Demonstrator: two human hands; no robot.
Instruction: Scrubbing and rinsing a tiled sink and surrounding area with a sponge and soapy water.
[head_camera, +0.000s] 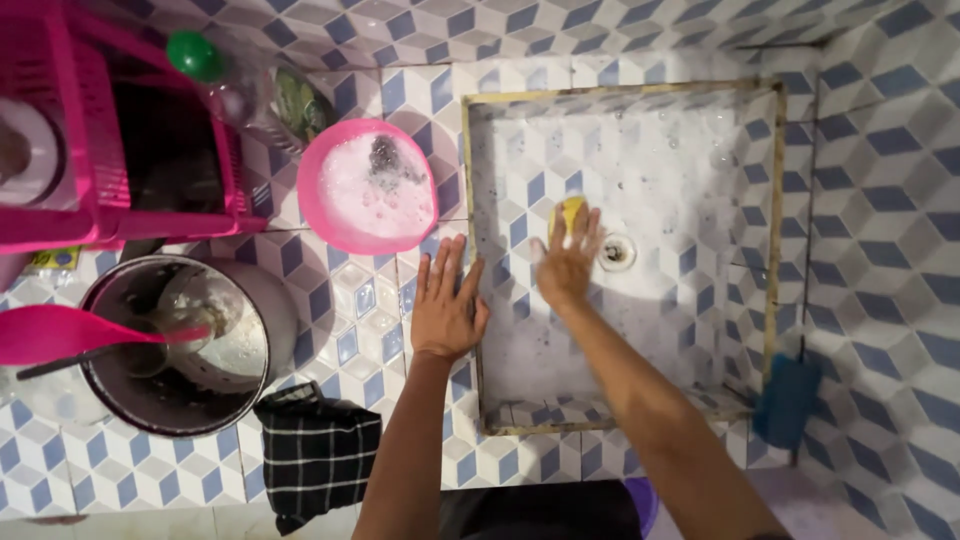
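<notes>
Right hand (567, 262) down in the tiled sink (700, 150), fingers spread and pressed flat over a yellow sponge (568, 212), holding it against the sudsy sink floor just left of the drain (617, 252). Only the sponge's top edge shows past the fingertips. Left hand (446, 305) lies flat and released on the worktop (360, 330), palm down, fingers apart, right at the sink's left rim, grasping nothing. Pink bowl (367, 190) of foamy water sits on the worktop just beyond the left hand, near the sink's rim. Steel pot (185, 340) further left, with a pink ladle (70, 333) resting across it. Checked cloth (315, 450) lies at the near worktop edge, beside the pot. Pink rack (100, 130) top left, a green-capped bottle (215, 75) next to it. Blue brush (785, 400) hangs at the sink's right side.
</notes>
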